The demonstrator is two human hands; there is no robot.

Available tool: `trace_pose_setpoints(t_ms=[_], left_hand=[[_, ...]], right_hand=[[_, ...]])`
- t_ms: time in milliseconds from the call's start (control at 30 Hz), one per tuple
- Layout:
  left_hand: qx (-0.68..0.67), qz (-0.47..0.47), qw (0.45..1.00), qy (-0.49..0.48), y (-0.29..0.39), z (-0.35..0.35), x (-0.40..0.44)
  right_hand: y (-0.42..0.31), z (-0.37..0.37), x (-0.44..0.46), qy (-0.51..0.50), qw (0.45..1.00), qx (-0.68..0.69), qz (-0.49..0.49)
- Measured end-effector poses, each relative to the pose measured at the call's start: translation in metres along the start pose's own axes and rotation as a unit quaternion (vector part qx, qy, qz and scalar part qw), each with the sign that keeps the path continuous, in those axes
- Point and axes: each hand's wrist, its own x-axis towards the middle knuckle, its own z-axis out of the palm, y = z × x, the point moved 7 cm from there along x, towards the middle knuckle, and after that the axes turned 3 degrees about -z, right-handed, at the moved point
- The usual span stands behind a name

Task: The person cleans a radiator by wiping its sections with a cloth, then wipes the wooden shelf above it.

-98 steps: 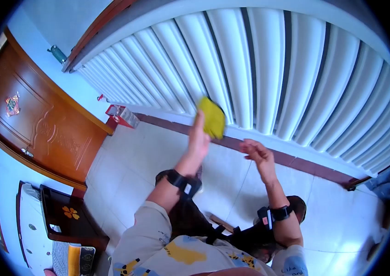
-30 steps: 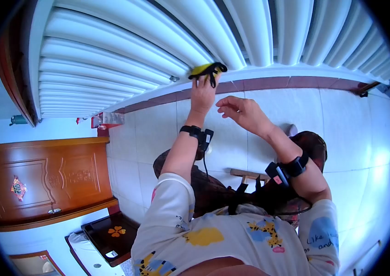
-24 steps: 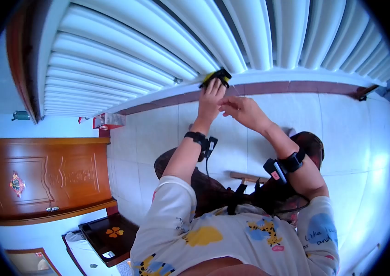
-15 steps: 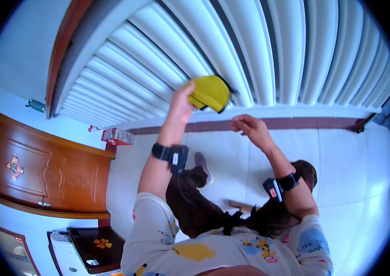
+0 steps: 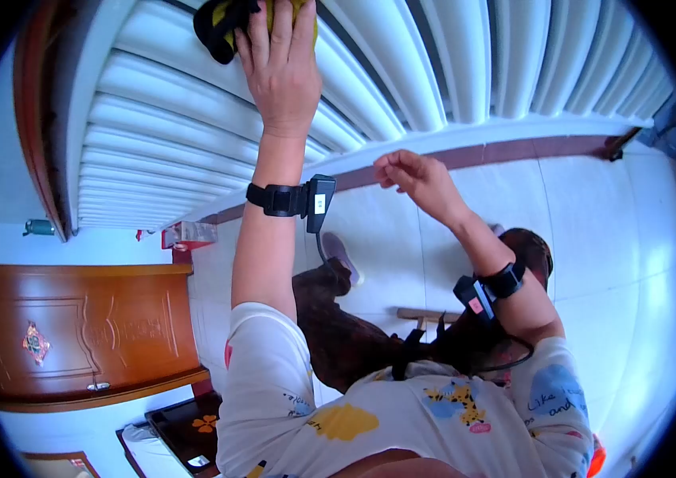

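Note:
My left hand [image 5: 284, 84] reaches to the top of the view, fingers laid over a yellow-and-black cloth [image 5: 225, 33] and holding it against the white radiator [image 5: 370, 60]. Part of the cloth is covered by the fingers and cut off by the view's edge. My right hand [image 5: 417, 179] hangs in the air in front of the radiator's lower edge, apart from it. Its fingers are loosely curled together, and nothing shows in them. Both wrists carry black straps with small boxes.
Below the radiator runs a dark red skirting and a pale tiled floor [image 5: 593, 215]. A wooden stool [image 5: 425, 314] is between my legs. To the left are a red-and-white box [image 5: 190, 234], a brown door [image 5: 75, 331] and a dark table with an orange flower [image 5: 170, 422].
My left hand has moved up and left along the radiator with the cloth, its back now facing me. My right hand appears slightly higher and further left. The camera view has shifted.

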Motion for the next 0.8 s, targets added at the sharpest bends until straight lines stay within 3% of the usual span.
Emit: trace_pose_setpoints(t_ms=[67, 100, 233, 333, 433, 467, 600, 667, 700, 767, 800], left_hand=[[0.041, 0.046, 0.998, -0.006, 0.007, 0.022, -0.040], [-0.013, 0.041, 0.999, -0.027, 0.011, 0.033, -0.057], [-0.030, 0.024, 0.985, -0.167, 0.042, 0.066, -0.132], [-0.102, 0.037, 0.970, -0.217, 0.063, 0.079, -0.173], [-0.156, 0.041, 0.928, -0.337, 0.082, 0.102, -0.216], [-0.180, 0.076, 0.928, -0.317, 0.091, 0.102, -0.231], [-0.235, -0.006, 0.925, -0.299, 0.095, 0.087, -0.223], [-0.394, -0.205, 0.731, -0.518, 0.086, 0.094, -0.218], [-0.456, -0.382, 0.525, -0.609, 0.077, 0.104, -0.235], [-0.495, -0.266, 0.603, -0.566, 0.057, 0.090, -0.199], [-0.574, -0.359, 0.533, -0.507, 0.041, 0.075, -0.174]], right_hand=[[-0.006, -0.004, -0.002, 0.007, 0.999, 0.053, 0.001], [-0.008, -0.006, -0.004, 0.013, 0.996, 0.084, -0.001], [-0.008, -0.012, -0.006, 0.021, 0.991, 0.133, -0.011], [-0.001, -0.027, -0.002, 0.079, 0.990, 0.114, -0.022], [0.000, -0.038, 0.002, 0.096, 0.985, 0.143, 0.002], [0.002, -0.041, 0.003, 0.103, 0.982, 0.156, 0.007], [0.001, -0.057, 0.009, 0.140, 0.977, 0.160, -0.009], [0.006, -0.061, 0.005, 0.149, 0.976, 0.159, -0.005], [0.003, -0.068, 0.013, 0.165, 0.973, 0.159, -0.011], [0.008, -0.075, 0.016, 0.194, 0.962, 0.193, 0.001], [-0.003, -0.078, 0.012, 0.219, 0.955, 0.198, 0.006]])
